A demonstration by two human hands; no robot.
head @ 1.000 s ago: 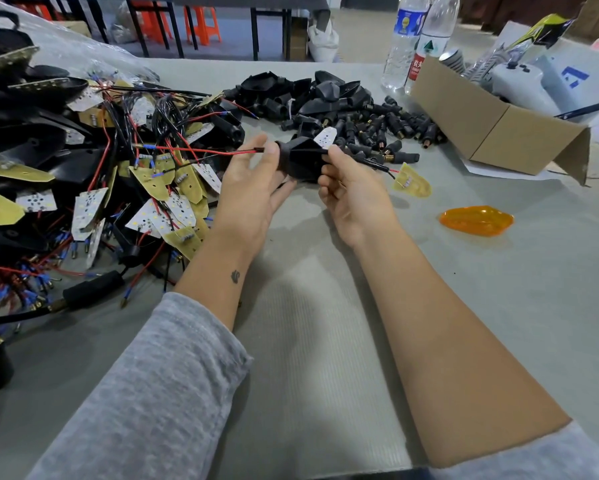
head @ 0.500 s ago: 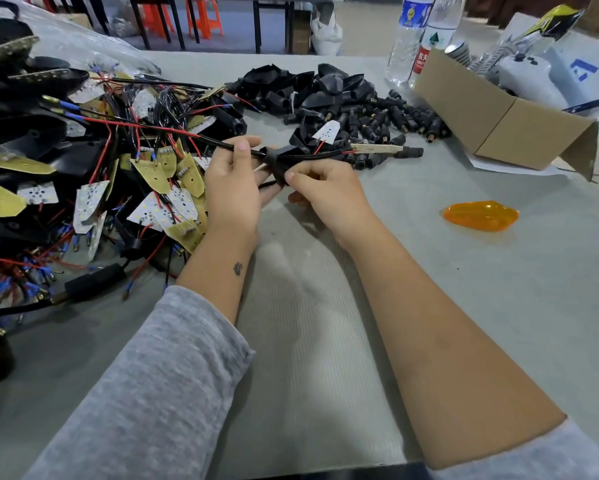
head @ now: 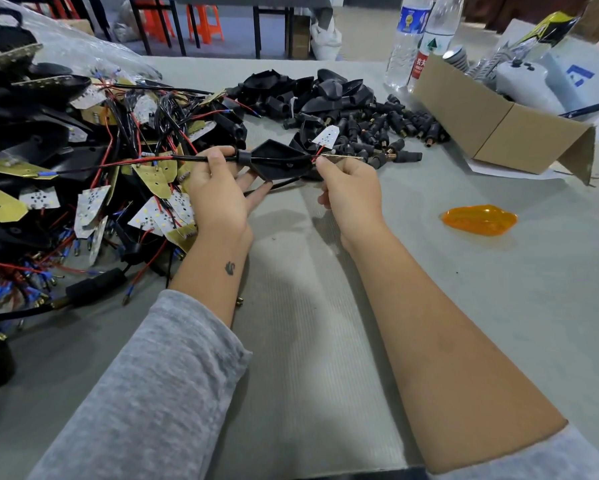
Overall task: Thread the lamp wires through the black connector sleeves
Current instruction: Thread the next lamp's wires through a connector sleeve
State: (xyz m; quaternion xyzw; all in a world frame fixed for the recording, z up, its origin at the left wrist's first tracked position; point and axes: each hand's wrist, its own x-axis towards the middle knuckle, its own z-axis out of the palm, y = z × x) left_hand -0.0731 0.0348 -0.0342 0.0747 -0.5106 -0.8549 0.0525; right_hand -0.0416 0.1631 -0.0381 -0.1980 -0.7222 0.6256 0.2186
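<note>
Above the middle of the grey ribbed table mat [head: 312, 306], a black diamond-shaped plastic lamp housing [head: 277, 162] is held in the air between both hands, with red and black lamp wires [head: 125, 164] running out of its short round collar toward the left. The left hand [head: 218, 199] pinches those wires just beside the collar between thumb and forefinger, while its other fingers lie straight under the housing. The right hand [head: 350, 192] has its fingers curled and pinches the thin wires at the housing's right tip, where a narrow gold-edged circuit strip [head: 343, 156] sticks out to the right. A loose black cable [head: 277, 185] hangs below the housing

To the left lies a tangled heap of red and black wires with white and yellow LED boards [head: 93, 157]. Beyond the hands is a pile of black plastic shells [head: 312, 93], and beside it a scatter of small black connector sleeves with brass ends [head: 391, 128]. Right of these stands an open brown cardboard box [head: 499, 129], with two clear plastic water bottles [head: 419, 39] behind it. An orange translucent lamp lens [head: 478, 220] rests on the table to the right of the right hand
</note>
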